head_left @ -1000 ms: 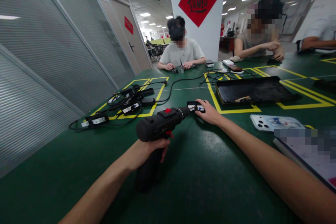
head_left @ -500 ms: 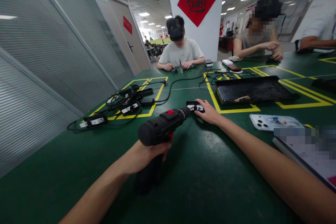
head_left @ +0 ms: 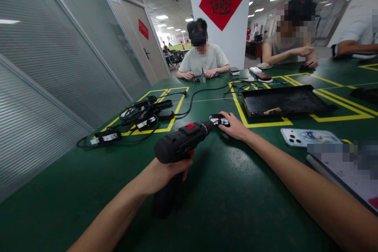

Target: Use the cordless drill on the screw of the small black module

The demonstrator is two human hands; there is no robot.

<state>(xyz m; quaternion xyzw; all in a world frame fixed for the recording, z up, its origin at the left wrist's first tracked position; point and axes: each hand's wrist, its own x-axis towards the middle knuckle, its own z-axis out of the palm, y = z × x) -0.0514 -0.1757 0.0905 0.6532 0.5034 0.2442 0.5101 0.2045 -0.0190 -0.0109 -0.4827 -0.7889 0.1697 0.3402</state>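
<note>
My left hand (head_left: 169,171) is wrapped round the grip of a black electric screwdriver (head_left: 180,145) with a red switch on top. Its nose points away from me at a small black adapter block (head_left: 217,119) with a white label, lying on the green table (head_left: 224,201). My right hand (head_left: 235,126) is closed on that block and holds it down against the table. The tool's tip meets the block's near end; the bit itself is too small to see.
A heap of black adapters and cables (head_left: 138,116) lies left in a yellow-taped box. A black tray (head_left: 283,102) sits to the right, a phone (head_left: 310,137) near my right arm. Three people sit at the far side.
Almost nothing has changed: the screwdriver and both hands stay in place, with only a slight shift of the view.
</note>
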